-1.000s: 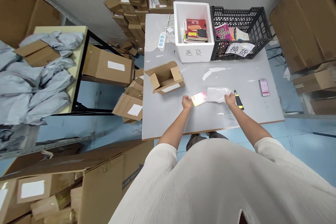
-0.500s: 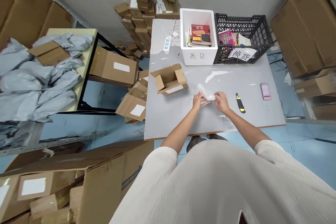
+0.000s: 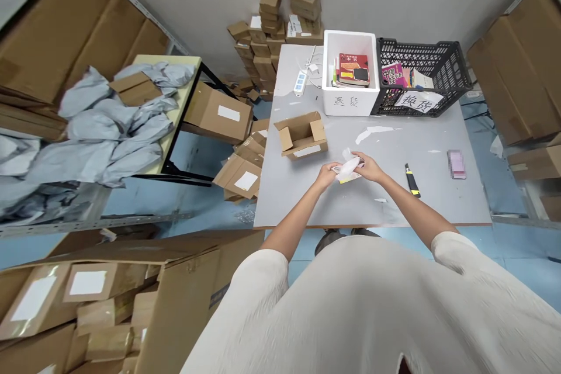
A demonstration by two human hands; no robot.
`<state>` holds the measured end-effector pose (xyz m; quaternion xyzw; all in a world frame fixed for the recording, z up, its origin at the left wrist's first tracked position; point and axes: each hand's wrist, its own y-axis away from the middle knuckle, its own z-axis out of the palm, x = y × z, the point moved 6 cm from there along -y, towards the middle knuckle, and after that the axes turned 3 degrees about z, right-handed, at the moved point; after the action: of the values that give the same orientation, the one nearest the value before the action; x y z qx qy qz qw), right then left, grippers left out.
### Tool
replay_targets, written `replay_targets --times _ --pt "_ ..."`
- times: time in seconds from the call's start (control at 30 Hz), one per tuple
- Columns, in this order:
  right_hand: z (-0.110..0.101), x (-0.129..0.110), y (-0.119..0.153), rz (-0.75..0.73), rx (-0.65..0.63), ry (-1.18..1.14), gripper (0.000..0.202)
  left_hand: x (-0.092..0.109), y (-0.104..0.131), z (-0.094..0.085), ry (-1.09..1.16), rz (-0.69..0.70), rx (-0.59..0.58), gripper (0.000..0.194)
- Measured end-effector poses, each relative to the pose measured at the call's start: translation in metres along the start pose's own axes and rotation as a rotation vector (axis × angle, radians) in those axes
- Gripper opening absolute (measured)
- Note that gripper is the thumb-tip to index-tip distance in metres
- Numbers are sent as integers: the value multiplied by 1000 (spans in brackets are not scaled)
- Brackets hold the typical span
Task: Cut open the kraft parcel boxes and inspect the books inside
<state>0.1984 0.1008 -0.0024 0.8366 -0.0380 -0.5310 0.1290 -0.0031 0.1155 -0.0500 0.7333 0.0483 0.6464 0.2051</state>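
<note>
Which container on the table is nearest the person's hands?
The brown cardboard box, just beyond the left hand; the white bin and black crate stand farther back.

Desk (image 3: 429, 140) ctr. On its far side: tub (image 3: 370, 103) L, crate (image 3: 416, 57) R, side by side; bks (image 3: 353, 69) in tub, more in crate. Power strip (image 3: 300, 82) just L of tub. Carton (image 3: 307, 151) L, on near side of tub. Nr front edge: wrap (image 3: 348, 163) btwn L grip (image 3: 327, 175) & R grip (image 3: 369, 168), flat item (image 3: 349, 178) partly under it. Cutter (image 3: 412, 181) R of R grip; blurred-out item (image 3: 456, 165) farther R. Box stack (image 3: 265, 41) behind desk's far L corner. L: side desk (image 3: 186, 90) w/ bags (image 3: 94, 128) on top. Near L: big box (image 3: 188, 286), smaller boxes (image 3: 109, 342) inside.
</note>
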Motion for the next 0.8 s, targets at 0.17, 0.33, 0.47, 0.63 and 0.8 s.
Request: replay_targets --times 0.17,0.33,0.47,0.63,0.8 --pt "13 -27 -26 40 18 -32 25 42 10 -48 -24 142 83 33" --pt "29 -74 -56 -169 156 82 23 94 26 -88 -402 412 126 45" --pt "46 -113 -80 -350 233 252 27 122 21 -113 -696 486 199 23" --pt "58 -135 -112 -418 283 352 37 139 2 -146 -704 427 371 26" --pt "69 -123 -143 -314 302 512 38 124 -1 -163 -645 313 409 29"
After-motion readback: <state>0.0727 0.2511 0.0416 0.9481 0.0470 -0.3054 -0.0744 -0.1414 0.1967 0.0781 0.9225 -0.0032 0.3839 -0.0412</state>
